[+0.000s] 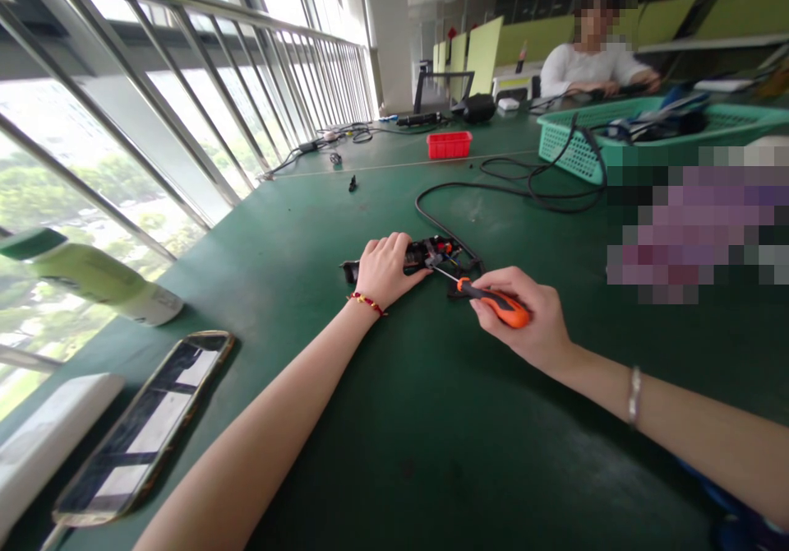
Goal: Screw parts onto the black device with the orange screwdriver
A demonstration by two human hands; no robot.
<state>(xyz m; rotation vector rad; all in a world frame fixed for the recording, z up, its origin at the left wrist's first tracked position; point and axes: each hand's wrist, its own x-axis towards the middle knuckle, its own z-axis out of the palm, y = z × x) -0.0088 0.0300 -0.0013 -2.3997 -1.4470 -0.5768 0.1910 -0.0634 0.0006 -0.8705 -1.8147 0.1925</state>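
My left hand [385, 270] is wrapped over a black cylindrical device [419, 253], pressing it on the green table. The device's right end is opened up, with small coloured wires showing and a black power cord [459, 243] running off it. In my right hand [536, 317] is a screwdriver [502, 306] with an orange and black handle. Its thin shaft points left, and the tip meets the opened end of the device close to my left thumb. The exact spot under the tip is too small to make out.
A red bin [449, 145] and a green basket [592, 152] with dark items stand farther back. A phone [148, 428], a white box [55, 444] and a green-capped bottle [92, 275] lie at left by the railing [185, 49]. Another person [592, 66] sits across the table.
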